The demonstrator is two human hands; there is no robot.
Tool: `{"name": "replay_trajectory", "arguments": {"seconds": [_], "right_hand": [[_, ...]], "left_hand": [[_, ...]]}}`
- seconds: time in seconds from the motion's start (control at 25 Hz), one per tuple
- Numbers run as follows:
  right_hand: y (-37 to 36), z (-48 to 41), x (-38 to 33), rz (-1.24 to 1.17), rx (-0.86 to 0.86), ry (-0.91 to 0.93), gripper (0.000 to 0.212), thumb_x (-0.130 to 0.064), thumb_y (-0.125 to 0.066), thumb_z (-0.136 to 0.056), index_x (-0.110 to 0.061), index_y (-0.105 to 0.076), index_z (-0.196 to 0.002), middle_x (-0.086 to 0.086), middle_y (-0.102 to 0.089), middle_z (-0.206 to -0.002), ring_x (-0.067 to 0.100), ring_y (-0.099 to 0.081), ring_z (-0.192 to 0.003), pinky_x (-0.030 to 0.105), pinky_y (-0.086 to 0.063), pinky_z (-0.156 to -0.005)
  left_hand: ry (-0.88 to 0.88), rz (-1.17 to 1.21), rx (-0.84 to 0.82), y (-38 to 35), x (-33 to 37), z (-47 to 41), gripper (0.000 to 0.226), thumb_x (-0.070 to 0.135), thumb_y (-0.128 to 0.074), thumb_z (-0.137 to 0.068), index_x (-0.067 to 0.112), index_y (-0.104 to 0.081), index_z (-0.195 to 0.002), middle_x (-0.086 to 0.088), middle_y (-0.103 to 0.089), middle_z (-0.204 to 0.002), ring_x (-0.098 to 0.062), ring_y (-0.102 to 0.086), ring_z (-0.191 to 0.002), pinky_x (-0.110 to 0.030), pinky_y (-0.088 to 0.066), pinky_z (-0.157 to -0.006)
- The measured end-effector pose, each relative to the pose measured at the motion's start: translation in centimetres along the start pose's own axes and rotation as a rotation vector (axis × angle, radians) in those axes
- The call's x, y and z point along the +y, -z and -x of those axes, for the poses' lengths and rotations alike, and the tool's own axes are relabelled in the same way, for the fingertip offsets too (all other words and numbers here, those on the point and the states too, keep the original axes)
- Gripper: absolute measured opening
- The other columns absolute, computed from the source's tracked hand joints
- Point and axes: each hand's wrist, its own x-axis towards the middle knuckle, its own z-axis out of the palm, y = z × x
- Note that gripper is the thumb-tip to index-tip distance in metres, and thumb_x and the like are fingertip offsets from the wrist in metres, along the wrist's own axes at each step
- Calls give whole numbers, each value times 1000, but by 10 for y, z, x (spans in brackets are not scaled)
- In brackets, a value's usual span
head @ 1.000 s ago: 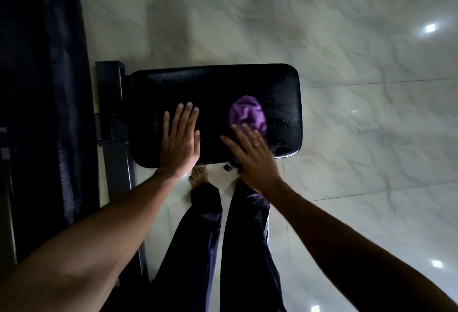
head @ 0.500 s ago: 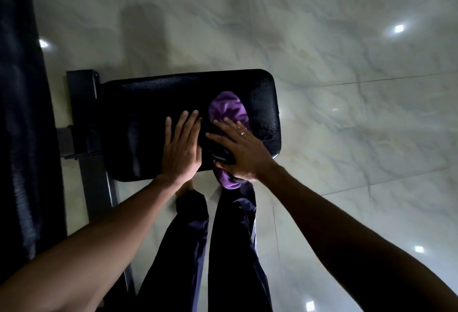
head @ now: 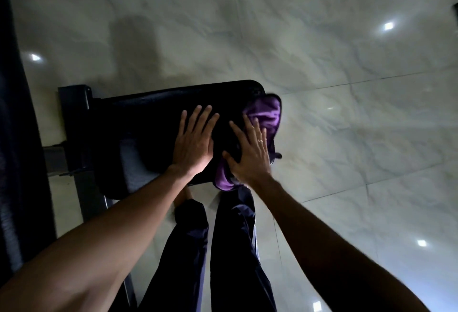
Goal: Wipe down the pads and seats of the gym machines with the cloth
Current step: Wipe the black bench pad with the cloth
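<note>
Bare forearms, a ring (head: 260,140) on the right hand (head: 250,156) — dark navy trousers (head: 233,249), bare feet.

Pale marble-patterned floor tiles (head: 322,63) with thin grout lines carry several bright reflected light spots (head: 388,26). A dark metal frame post (head: 74,123) stands at left, beside a tall dark upright surface (head: 14,138).

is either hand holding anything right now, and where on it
The right hand presses the purple cloth flat against the seat pad, covering its middle, with no closed grip. The left hand rests bare on the pad.
</note>
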Motion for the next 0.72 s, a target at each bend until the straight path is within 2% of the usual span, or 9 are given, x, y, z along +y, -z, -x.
{"name": "replay_trajectory", "arguments": {"seconds": [0.08,0.16,0.24,0.28,0.36,0.44,0.6,0.72], "right_hand": [[12,-36,5,35,-28,101,79,-54,-57,-89,-30,-30,-159,6,-16,-169,29,-5,-157,54,-9,-126],[23,-62,14,37,-18,78,79,-53,-59,-90,-31,-28,-159,6,-16,-169,29,-7,-157,52,-11,-127],[25,-64,20,-35,44,-45,81,-54,-61,-90,-33,-26,-159,4,-16,-169,28,-12,-156,52,-19,-125],[26,-56,21,-98,76,-133,82,-56,-63,-90,-36,-24,-159,2,-15,-170,28,-18,-155,52,-27,-122],[25,-26,24,-212,102,-287,84,-58,-65,-89,-43,-20,-158,-6,-12,-169,28,-30,-151,52,-44,-108],[21,8,28,-246,97,-322,86,-58,-67,-88,-45,-19,-158,-8,-12,-169,27,-32,-149,53,-51,-101],[14,10,27,-226,112,-306,90,-55,-71,-85,-36,-24,-159,1,-16,-168,30,-26,-151,56,-48,-106],[22,-38,28,-112,27,-163,87,-54,-67,-85,-33,-27,-159,6,-13,-169,33,-13,-155,58,-29,-120]], "left_hand": [[-25,-6,16,-2,1,-11,61,15,-46,-85,13,-48,-146,-10,-39,-157,-33,-30,-148,-56,-16,-122],[-28,1,33,-3,4,-23,59,15,-46,-86,13,-49,-145,-10,-41,-156,-33,-31,-147,-57,-17,-121],[-26,12,31,-3,6,-35,58,16,-45,-87,14,-49,-146,-11,-41,-156,-33,-32,-147,-57,-18,-121],[-29,15,25,-3,7,-41,58,17,-45,-88,15,-49,-146,-11,-40,-157,-33,-31,-148,-57,-18,-120],[-38,25,10,-2,9,-54,55,18,-45,-90,17,-50,-145,-11,-39,-157,-34,-31,-147,-57,-18,-121],[-26,44,5,-1,9,-66,52,20,-45,-93,20,-49,-145,-11,-39,-157,-34,-31,-147,-56,-17,-121],[67,-9,36,-6,15,-71,55,26,-40,-100,19,-37,-154,-9,-33,-161,-30,-26,-150,-53,-16,-122],[68,-36,35,-11,14,-71,57,28,-40,-99,20,-35,-155,-8,-32,-162,-30,-26,-150,-52,-15,-123]]}}
